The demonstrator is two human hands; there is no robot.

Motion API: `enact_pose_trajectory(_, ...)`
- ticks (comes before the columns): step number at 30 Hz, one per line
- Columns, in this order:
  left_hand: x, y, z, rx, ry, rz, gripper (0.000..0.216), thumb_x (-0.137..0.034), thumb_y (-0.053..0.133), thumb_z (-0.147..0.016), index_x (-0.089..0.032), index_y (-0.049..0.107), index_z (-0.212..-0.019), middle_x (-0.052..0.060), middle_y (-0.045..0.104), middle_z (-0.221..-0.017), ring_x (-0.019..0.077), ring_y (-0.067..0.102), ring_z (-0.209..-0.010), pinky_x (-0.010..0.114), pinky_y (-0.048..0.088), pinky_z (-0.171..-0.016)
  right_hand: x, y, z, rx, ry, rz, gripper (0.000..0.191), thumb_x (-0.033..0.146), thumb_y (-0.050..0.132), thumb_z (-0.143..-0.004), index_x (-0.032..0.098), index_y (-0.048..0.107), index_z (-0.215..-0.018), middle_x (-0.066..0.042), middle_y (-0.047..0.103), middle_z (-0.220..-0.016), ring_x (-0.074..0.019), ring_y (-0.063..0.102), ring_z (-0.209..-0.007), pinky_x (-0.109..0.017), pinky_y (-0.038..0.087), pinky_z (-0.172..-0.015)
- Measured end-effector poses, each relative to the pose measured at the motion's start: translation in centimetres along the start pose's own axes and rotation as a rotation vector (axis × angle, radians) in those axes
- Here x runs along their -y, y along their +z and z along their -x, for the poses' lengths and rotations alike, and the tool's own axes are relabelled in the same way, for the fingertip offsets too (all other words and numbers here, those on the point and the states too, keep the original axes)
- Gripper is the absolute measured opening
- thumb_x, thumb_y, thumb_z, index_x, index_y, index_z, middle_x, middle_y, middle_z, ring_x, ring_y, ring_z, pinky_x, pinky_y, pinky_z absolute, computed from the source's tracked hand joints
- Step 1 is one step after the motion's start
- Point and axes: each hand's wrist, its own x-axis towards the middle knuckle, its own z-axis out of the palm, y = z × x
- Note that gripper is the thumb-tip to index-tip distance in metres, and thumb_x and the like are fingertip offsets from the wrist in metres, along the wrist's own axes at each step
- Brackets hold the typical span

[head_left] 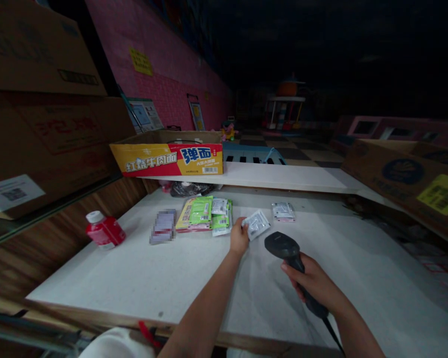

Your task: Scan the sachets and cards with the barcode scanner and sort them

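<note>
- The left hand (239, 237) reaches out over the white speckled desk (142, 278); its grip is pinched on the edge of a small white foil sachet (257, 223), which lies flat on the desk just beyond the fingertips.
- The right hand (313, 283) is wrapped tight round the handle of a black handheld barcode scanner (283, 246); the scanner's head hangs just above the desk, near the sachet and pointing towards it; a dark cable (334, 335) runs back from the handle under the wrist.
- Just left of the left hand sits a loose heap of green and white flat packets (205, 214), resting on a yellow and pink one; a blurred flat card (163, 226) lies beside the heap, further left.
- A second small pile of white sachets (282, 211) lies beyond the held sachet, apart from it.
- A red plastic bottle with a white cap (104, 231) lies tipped on its side near the desk's left edge, well apart from both hands.
- On the white shelf (283, 176) at the back stands an open yellow and red cardboard noodle carton (168, 158); a dark crumpled bag (190, 188) is tucked beneath it.
- Brown cardboard boxes (41, 114) are stacked at the left; another brown box (406, 184) lies at the right.
</note>
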Motion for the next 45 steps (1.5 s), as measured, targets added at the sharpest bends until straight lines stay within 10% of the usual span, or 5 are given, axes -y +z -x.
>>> enact_pose_trajectory(21,-0.1,0.4,0.9,0.019,-0.114,0.216,0.012,-0.022,0.059,-0.075,-0.018,0.051,-0.083,-0.003,0.056,-0.073,0.0089,0.049,-0.054,0.021,0.039,-0.053,-4.8,0.0,-7.7,-0.29,0.105,-1.056,0.035,0.041,0.08,-0.065,0.016,0.061,-0.079,0.005,0.053,-0.049,-0.0058,0.044,-0.038,-0.015,0.038,-0.034)
enact_pose_trajectory(28,-1.7,-4.8,0.4,-0.316,-0.203,0.488,0.031,-0.037,0.067,-0.07,-0.017,0.051,-0.088,0.001,0.061,-0.085,0.0137,0.063,-0.065,0.028,0.055,-0.057,-4.6,0.2,-7.5,-0.278,0.131,-1.057,0.033,0.039,0.079,-0.067,0.015,0.062,-0.081,0.004,0.054,-0.05,-0.0063,0.045,-0.038,-0.015,0.038,-0.034)
enact_pose_trajectory(36,-1.9,-14.8,-4.8,-0.546,-0.297,-0.117,0.018,-0.026,0.063,-0.074,-0.016,0.056,-0.087,0.002,0.063,-0.076,0.0175,0.063,-0.068,0.029,0.05,-0.063,-4.7,0.2,-7.4,-0.281,0.13,-1.055,0.03,0.036,0.078,-0.069,0.015,0.062,-0.083,0.004,0.054,-0.051,-0.0067,0.046,-0.039,-0.016,0.039,-0.035)
enact_pose_trajectory(45,-1.2,-15.8,-2.4,-0.526,-0.259,-0.781,0.028,-0.037,0.059,-0.083,-0.02,0.065,-0.105,0.011,0.064,-0.101,0.0294,0.058,-0.096,0.038,0.042,-0.082,-4.9,0.2,-7.4,-0.269,0.133,-1.065,0.032,0.036,0.079,-0.068,0.015,0.062,-0.084,0.004,0.053,-0.052,-0.0068,0.046,-0.039,-0.016,0.039,-0.035)
